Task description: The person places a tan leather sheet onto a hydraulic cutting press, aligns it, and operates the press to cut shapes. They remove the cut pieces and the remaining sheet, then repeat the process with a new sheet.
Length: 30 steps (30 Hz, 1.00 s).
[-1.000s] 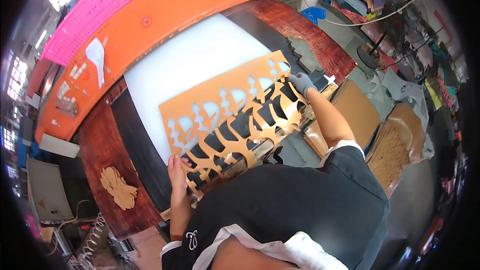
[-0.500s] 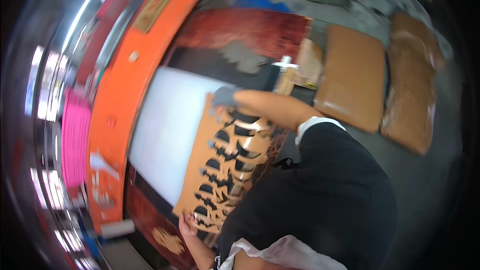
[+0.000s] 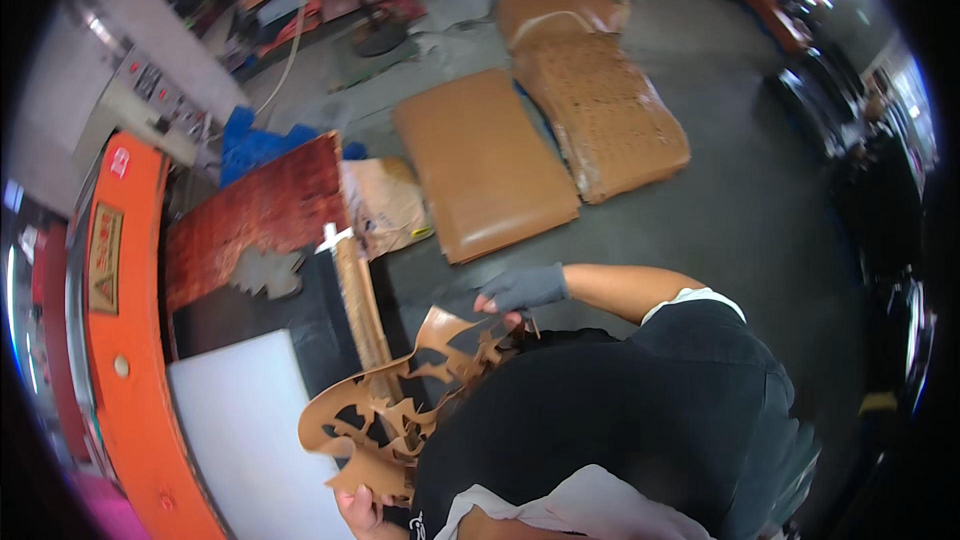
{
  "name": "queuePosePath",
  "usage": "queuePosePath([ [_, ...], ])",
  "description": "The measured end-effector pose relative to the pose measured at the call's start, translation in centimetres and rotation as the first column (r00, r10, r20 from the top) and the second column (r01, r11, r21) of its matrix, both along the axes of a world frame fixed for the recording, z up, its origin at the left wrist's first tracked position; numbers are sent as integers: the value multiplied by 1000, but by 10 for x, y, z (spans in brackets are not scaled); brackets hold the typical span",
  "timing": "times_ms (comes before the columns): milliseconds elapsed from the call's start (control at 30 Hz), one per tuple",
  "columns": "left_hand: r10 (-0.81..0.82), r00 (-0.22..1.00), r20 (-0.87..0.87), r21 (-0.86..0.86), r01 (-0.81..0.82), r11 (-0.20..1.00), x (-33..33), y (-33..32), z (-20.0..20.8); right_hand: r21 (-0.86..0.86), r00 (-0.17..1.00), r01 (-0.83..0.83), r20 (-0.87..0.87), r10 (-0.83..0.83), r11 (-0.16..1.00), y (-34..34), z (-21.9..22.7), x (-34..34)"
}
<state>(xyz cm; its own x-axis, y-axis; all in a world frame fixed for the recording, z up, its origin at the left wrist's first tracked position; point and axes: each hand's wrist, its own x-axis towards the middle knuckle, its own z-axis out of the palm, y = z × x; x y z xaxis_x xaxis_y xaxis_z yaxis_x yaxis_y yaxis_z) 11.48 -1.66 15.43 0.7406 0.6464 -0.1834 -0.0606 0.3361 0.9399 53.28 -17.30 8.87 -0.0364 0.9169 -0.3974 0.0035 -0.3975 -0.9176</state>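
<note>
A tan leather-like sheet, full of cut-out holes, hangs curled and buckled close against the front of my body. My left hand, bare, pinches its near corner at the lower edge. On the other side, my right hand, in a grey fingerless glove, has its fingers closed at the sheet's far end; the exact grip is partly hidden. To the left lies a white cutting board, beside the sheet.
An orange machine beam runs along the left. Past the board are a grey scrap piece and a worn red board. Two stacks of tan sheets, a nearer stack and a farther stack, lie on the floor ahead.
The cut-out sheet has come off the white board toward my body and is now bunched and curled. Both hands moved with it, and my view has turned to the right.
</note>
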Motion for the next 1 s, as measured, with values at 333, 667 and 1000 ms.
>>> queuePosePath([
  [333, -584, 806, 97, 278, 541, 793, 174, -15, 64, -158, 875, 482, 51, -481, 862, -155, -19, 112],
  [667, -585, 786, -202, 172, 616, 768, 454, -78, 11, -265, 509, 859, 339, -791, 439, -417, -63, 262],
  [1000, -501, 851, -159, 437, 515, 738, 766, -55, 17, 24, 484, 833, 456, -747, 553, -446, 35, 550],
])
